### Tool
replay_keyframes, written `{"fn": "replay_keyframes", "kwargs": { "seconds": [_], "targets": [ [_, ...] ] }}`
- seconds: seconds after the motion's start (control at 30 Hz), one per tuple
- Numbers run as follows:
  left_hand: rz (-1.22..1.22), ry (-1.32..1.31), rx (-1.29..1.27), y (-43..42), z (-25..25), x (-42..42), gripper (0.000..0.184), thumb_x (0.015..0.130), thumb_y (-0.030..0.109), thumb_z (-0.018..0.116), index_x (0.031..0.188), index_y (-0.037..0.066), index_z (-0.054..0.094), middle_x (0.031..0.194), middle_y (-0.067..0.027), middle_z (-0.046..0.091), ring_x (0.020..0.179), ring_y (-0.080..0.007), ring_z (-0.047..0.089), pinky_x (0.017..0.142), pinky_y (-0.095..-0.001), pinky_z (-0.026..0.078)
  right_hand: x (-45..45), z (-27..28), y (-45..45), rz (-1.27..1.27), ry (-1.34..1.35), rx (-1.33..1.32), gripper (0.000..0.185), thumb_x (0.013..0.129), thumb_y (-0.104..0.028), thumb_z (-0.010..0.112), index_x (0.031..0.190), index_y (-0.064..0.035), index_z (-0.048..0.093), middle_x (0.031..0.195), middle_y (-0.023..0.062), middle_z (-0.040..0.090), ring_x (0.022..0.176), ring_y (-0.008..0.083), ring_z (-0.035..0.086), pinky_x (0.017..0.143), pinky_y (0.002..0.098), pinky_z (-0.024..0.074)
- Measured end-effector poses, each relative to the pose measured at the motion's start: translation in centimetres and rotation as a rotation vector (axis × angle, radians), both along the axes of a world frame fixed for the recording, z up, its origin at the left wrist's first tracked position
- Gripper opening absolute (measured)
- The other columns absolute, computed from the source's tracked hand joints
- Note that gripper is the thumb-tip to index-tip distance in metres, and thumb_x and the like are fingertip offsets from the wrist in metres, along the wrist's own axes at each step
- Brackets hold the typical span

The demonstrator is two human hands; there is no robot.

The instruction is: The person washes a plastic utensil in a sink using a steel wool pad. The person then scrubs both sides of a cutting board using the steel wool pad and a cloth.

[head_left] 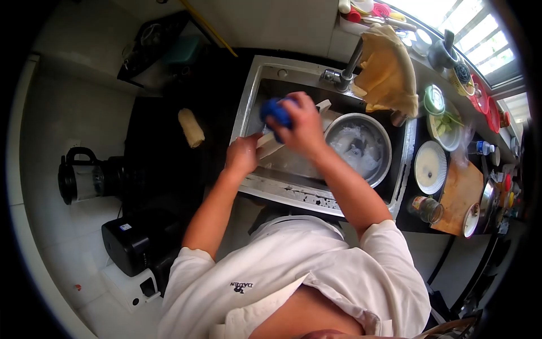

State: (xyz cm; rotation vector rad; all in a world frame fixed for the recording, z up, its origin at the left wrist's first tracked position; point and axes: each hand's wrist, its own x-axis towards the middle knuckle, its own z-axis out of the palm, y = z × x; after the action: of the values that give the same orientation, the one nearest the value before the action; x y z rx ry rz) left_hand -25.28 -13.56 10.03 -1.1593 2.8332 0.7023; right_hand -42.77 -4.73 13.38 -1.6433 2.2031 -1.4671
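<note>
Over the sink (243,121), my right hand (305,127) grips a blue scrubber (275,112). My left hand (243,155) is closed on the near end of a pale, flat-sided item (270,146); its kind is unclear because my hands and the scrubber cover part of it. The scrubber is at or just above this item, and I cannot tell if they touch. To the right of my right hand, a round metal basin (386,144) with foamy water sits inside the sink.
A tan cloth (387,68) hangs over the faucet (339,78). On the right counter are a white plate (430,168), a glass jar (426,210) and a wooden cutting board (460,195). A pale roll (191,128) lies left; a blender (84,176) stands farther left.
</note>
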Motion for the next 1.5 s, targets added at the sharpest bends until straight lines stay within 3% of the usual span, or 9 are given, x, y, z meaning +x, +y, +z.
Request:
{"fn": "replay_keyframes", "kwargs": {
  "seconds": [0.33,0.43,0.57,0.7,0.77,1.07,1.3,1.4,1.5],
  "targets": [
    [0.062,0.039,-0.104,0.3,-1.0,-0.3,0.020,0.077,0.028,0.077,0.089,0.012,0.075,0.075,-0.0182,0.067,0.074,-0.0399,0.066,0.067,-0.0479,0.053,-7.4,-6.3,0.2,-0.380,0.180,0.053,0.020,0.072,-0.022,0.076,0.087,-0.0114,0.069,0.097,0.0101,0.061,0.093,0.0356,0.059,0.073,0.0448,0.0527],
    [0.073,0.044,-0.080,0.5,-0.8,-0.3,0.020,0.078,0.028,0.077,0.087,0.011,0.075,0.075,-0.0185,0.067,0.074,-0.0402,0.066,0.066,-0.0478,0.053,-10.7,-8.9,0.3,-0.286,-0.116,0.058,0.020,0.079,-0.023,0.074,0.094,-0.0091,0.070,0.090,0.0089,0.067,0.083,0.0316,0.065,0.073,0.0408,0.0538],
    [0.035,0.026,-0.103,0.5,-0.7,-0.4,0.020,0.078,0.029,0.076,0.088,0.012,0.075,0.076,-0.0187,0.067,0.073,-0.0401,0.066,0.066,-0.0477,0.053,-13.2,-13.0,1.0,-0.026,-1.454,-0.031,0.027,0.083,-0.021,0.075,0.102,-0.0041,0.067,0.087,0.0051,0.067,0.077,0.0162,0.067,0.070,0.0344,0.0560],
    [0.027,0.040,-0.169,1.4,-0.1,-0.7,0.031,0.076,0.027,0.077,0.105,0.015,0.073,0.083,-0.0186,0.069,0.079,-0.0405,0.067,0.069,-0.0469,0.054,-12.3,-17.9,2.0,-0.051,-1.604,0.009,0.025,0.084,-0.021,0.075,0.100,-0.0049,0.067,0.085,0.0066,0.067,0.074,0.0187,0.067,0.070,0.0359,0.0568],
    [-0.007,0.194,-0.223,2.4,0.5,-2.1,0.044,0.075,0.022,0.077,0.117,0.013,0.068,0.090,-0.0190,0.070,0.084,-0.0397,0.067,0.073,-0.0453,0.055,-11.7,-18.2,1.5,-0.048,-1.596,-0.058,0.025,0.084,-0.021,0.074,0.101,-0.0048,0.067,0.085,0.0066,0.067,0.074,0.0187,0.067,0.069,0.0350,0.0562],
    [-0.082,-0.102,-0.230,2.5,4.6,-7.5,0.026,0.076,0.022,0.078,0.082,0.003,0.062,0.075,-0.0207,0.066,0.077,-0.0423,0.066,0.068,-0.0505,0.053,-7.6,-16.1,-0.4,-0.072,-1.468,-0.146,0.025,0.083,-0.024,0.074,0.092,-0.0005,0.072,0.085,0.0050,0.070,0.077,0.0145,0.065,0.070,0.0301,0.0519],
    [-0.079,0.339,-0.099,0.7,7.5,-0.1,0.020,0.071,0.011,0.082,0.075,-0.001,0.066,0.060,-0.0166,0.059,0.048,-0.0251,0.056,0.050,-0.0324,0.044,-3.6,-6.4,0.4,-0.136,-0.724,-0.047,0.038,0.079,-0.039,0.075,0.088,-0.0019,0.071,0.082,0.0166,0.067,0.077,0.0332,0.066,0.069,0.0385,0.0507],
    [-0.041,0.325,-0.092,0.9,7.6,2.9,0.017,0.073,0.008,0.079,0.086,0.001,0.072,0.064,-0.0156,0.061,0.052,-0.0273,0.060,0.052,-0.0325,0.045,-2.5,-4.8,-0.2,-0.029,-0.547,-0.071,0.034,0.079,-0.037,0.074,0.088,-0.0040,0.072,0.083,0.0146,0.064,0.079,0.0359,0.064,0.071,0.0420,0.0505],
    [0.022,0.357,-0.040,0.2,6.5,5.3,0.020,0.074,0.008,0.080,0.090,0.000,0.073,0.061,-0.0092,0.062,0.051,-0.0138,0.058,0.052,-0.0279,0.044,-3.0,-6.8,-1.5,-0.069,-0.493,0.015,0.030,0.077,-0.035,0.074,0.087,-0.0059,0.073,0.087,0.0144,0.064,0.084,0.0367,0.063,0.074,0.0438,0.0510]
  ]
}}
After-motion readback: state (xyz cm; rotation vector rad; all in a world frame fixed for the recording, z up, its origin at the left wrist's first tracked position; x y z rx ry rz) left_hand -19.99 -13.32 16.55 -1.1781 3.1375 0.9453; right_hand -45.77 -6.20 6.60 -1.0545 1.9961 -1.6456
